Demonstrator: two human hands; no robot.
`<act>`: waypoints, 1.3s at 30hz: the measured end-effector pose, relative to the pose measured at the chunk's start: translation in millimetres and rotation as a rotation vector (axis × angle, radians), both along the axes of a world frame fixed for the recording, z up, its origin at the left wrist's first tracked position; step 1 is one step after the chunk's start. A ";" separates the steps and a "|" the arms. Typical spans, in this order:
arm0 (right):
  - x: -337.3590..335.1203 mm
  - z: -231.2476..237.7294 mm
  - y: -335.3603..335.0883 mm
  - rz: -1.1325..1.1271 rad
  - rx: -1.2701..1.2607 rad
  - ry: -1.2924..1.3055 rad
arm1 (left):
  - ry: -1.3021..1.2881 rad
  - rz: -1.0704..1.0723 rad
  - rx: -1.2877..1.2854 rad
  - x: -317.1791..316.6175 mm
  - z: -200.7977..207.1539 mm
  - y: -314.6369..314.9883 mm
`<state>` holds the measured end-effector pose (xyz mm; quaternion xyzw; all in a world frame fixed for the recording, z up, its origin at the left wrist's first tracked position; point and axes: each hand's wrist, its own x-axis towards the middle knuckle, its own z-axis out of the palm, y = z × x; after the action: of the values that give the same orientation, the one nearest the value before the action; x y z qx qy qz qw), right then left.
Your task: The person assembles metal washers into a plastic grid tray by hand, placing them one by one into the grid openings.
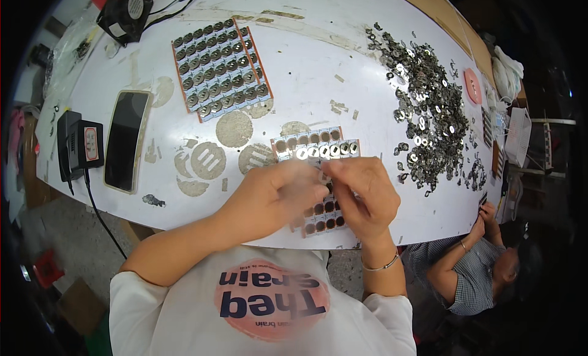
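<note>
The person's left hand (pixel 297 186) and right hand (pixel 369 194) meet over a flat pale-blue rectangular panel with orange edges and rows of dark brown round spots (pixel 318 145), which lies on the white tabletop (pixel 343 105) close in front of the person. The left hand is blurred, with its fingers bent inward, and whether it grips anything cannot be told; the right hand has its thumb and forefinger drawn together beside the left fingertips, but any piece between them is too small to make out. Shiny silver metal discs (pixel 324 151) line a row near the panel's far side, while brown spots lie bare in the rows nearer the person. Farther off to the left, similar pale-blue panels covered with dark grey metal discs (pixel 222 68) overlap one another. To the right spreads a large loose heap of small dark and silvery metal pieces (pixel 429 114), with a pink oval object (pixel 472 85) beyond it. A black-screened phone with a pale rim (pixel 127 142) lies at the left, near a black power adapter with a cable (pixel 86 145). A black square fan (pixel 125 14) stands at the far left. At the lower right, a co-worker in a checked shirt (pixel 453 273) has both hands at the tabletop's edge.
</note>
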<state>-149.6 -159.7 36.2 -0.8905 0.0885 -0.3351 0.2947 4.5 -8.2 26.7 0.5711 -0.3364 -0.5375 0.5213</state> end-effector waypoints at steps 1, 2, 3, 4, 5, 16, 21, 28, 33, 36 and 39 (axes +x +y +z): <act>-0.4 -1.5 4.8 0.017 0.045 -0.033 | 0.170 0.024 0.017 -0.2 -2.9 -0.2; -2.8 -4.1 8.4 0.021 0.047 -0.035 | 0.167 0.028 0.018 0.1 -2.4 1.1; -6.9 -8.1 11.3 -0.013 0.302 -0.044 | 0.158 0.051 -0.027 -0.2 -2.6 1.2; -9.0 -9.3 14.0 -0.047 0.556 -0.052 | 0.149 0.074 -0.072 -0.4 -2.7 1.4; -9.1 -6.7 17.8 -0.049 0.555 -0.052 | 0.149 0.071 -0.073 -0.6 -2.3 2.3; -18.6 -10.6 14.3 0.013 1.120 0.074 | -0.534 0.097 -0.116 -3.7 -6.7 11.1; -17.8 -4.5 -7.2 -0.115 0.892 0.433 | -1.169 -0.014 -0.280 1.3 -30.8 16.9; -10.4 1.8 -12.4 -0.016 0.558 0.602 | -1.272 -0.059 -0.249 -1.1 -31.8 17.8; -2.1 -0.5 -13.5 0.052 0.355 0.566 | -1.285 -0.085 -0.239 -1.8 -30.7 17.3; 0.8 -4.0 -9.2 -0.007 0.413 0.549 | -1.297 -0.102 -0.232 -2.8 -30.7 16.8; 4.6 -5.7 -3.2 -0.055 0.496 0.533 | -1.305 -0.101 -0.227 -3.4 -31.8 17.6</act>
<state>-145.0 -162.9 30.5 -0.8453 0.2647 -0.0676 0.4593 1.2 9.4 -5.2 0.7045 -0.6639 -0.0666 0.2417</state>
